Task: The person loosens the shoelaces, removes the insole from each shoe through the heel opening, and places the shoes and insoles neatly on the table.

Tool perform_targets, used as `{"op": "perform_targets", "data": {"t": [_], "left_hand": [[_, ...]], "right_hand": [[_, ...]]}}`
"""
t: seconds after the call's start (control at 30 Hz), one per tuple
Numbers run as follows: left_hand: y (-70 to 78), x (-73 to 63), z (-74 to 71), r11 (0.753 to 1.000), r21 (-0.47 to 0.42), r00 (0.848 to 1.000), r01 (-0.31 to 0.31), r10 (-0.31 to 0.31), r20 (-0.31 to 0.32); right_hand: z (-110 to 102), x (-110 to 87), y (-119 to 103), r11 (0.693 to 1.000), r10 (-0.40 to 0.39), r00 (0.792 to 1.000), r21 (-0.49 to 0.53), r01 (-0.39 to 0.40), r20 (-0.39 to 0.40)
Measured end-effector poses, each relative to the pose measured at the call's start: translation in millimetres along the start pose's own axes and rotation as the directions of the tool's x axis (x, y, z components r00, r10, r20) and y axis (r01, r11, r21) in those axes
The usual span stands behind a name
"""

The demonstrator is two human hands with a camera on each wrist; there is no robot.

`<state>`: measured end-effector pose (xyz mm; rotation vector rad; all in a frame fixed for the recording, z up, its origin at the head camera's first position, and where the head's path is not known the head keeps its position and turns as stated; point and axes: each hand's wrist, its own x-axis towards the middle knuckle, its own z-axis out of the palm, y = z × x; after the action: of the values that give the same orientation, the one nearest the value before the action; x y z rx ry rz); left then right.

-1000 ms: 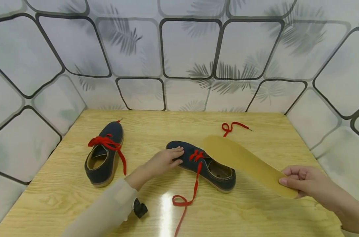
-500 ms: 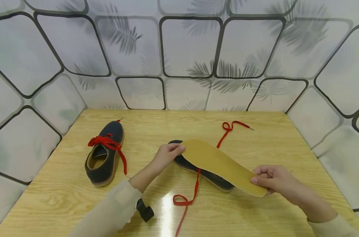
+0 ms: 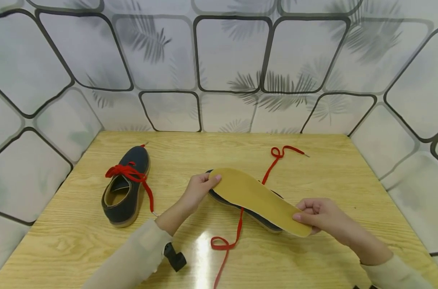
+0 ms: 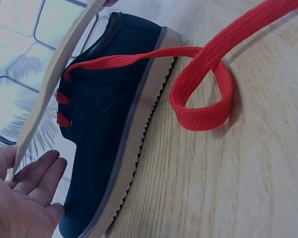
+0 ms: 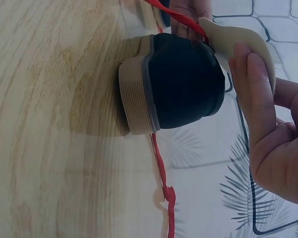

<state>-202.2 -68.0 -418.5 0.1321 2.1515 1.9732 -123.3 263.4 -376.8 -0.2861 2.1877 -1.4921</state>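
Observation:
A tan insole (image 3: 255, 200) is held between both hands, above a dark blue shoe (image 4: 104, 104) that lies sole down on the table. My left hand (image 3: 198, 190) pinches the wide end near the shoe's toe, thumb on top. At the narrow end, by the heel, my right hand (image 3: 321, 216) pinches it with thumb above and fingers beneath. In the head view the insole hides most of the shoe, including its opening. The left wrist view shows a gap between insole and shoe. A red lace (image 4: 203, 89) threads through the shoe's eyelets and trails onto the table.
A second blue shoe (image 3: 126, 186) with a red lace tied in a bow (image 3: 126, 170) stands at the left of the wooden table (image 3: 175, 148). The far lace end (image 3: 276, 154) lies behind the middle shoe. Patterned cloth walls (image 3: 233, 56) enclose the back and sides.
The insole has moved left over the shoe with my right hand. My left hand has gone from resting on the shoe's toe to pinching the insole's wide end.

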Motion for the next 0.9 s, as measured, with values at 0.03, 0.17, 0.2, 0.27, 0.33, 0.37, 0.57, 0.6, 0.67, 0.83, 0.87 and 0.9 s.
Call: {"op": "perform_targets", "data": {"t": [0.03, 0.17, 0.2, 0.27, 0.33, 0.37, 0.57, 0.6, 0.67, 0.83, 0.87, 0.9], "left_hand": [[0.3, -0.3, -0.2, 1.0, 0.002, 1.0, 0.002, -0.002, -0.01], [-0.3, -0.7, -1.9, 1.0, 0.004, 0.999, -0.003, 0.003, -0.049], [-0.8, -0.6, -2.5, 1.0, -0.006, 0.999, -0.005, 0.005, -0.048], [-2.3, -0.2, -3.7, 0.999, -0.039, 0.999, 0.0, -0.001, -0.042], [-3.6, -0.1, -4.5, 0.996, -0.088, 0.999, 0.017, -0.019, -0.026], [-4.1, -0.2, -4.9, 0.992, -0.119, 0.999, 0.032, -0.034, -0.017], [-6.4, -4.3, -1.3, 0.933, -0.321, 0.986, 0.164, -0.164, 0.026], [-6.3, -5.7, 0.4, 0.919, -0.347, 0.982, 0.187, -0.186, 0.037], [-5.7, -8.9, 4.8, 0.896, -0.386, 0.976, 0.217, -0.21, 0.06], [-2.4, -18.9, 19.1, 0.834, -0.482, 0.962, 0.268, -0.261, 0.084], [-1.4, -21.0, 21.9, 0.821, -0.499, 0.959, 0.276, -0.272, 0.084], [-0.4, -22.8, 24.3, 0.81, -0.515, 0.956, 0.282, -0.281, 0.081]], "right_hand": [[1, 1.0, 0, 1.0, -0.001, 1.0, -0.001, 0.001, -0.006], [6, 5.7, -1, 1.0, 0.005, 1.0, 0.001, -0.005, -0.027], [6, 6.9, 0, 1.0, 0.002, 1.0, 0.003, -0.002, -0.027], [8, 9.2, 0, 1.0, 0.005, 1.0, 0.009, -0.004, -0.031], [9, 11.1, 1, 1.0, 0.001, 0.999, 0.015, 0.0, -0.035], [10, 11.9, 1, 1.0, -0.002, 0.999, 0.018, 0.003, -0.037], [19, 15.4, -1, 0.999, -0.005, 0.997, 0.031, 0.007, -0.079], [21, 15.8, -2, 0.999, -0.001, 0.996, 0.032, 0.004, -0.093], [26, 16.7, -4, 0.999, -0.003, 0.993, 0.032, 0.007, -0.118], [40, 17.9, -9, 0.999, -0.021, 0.985, 0.038, 0.028, -0.17], [42, 18.1, -9, 0.999, -0.021, 0.983, 0.038, 0.028, -0.183], [45, 18.5, -10, 0.999, -0.02, 0.981, 0.041, 0.028, -0.194]]}}
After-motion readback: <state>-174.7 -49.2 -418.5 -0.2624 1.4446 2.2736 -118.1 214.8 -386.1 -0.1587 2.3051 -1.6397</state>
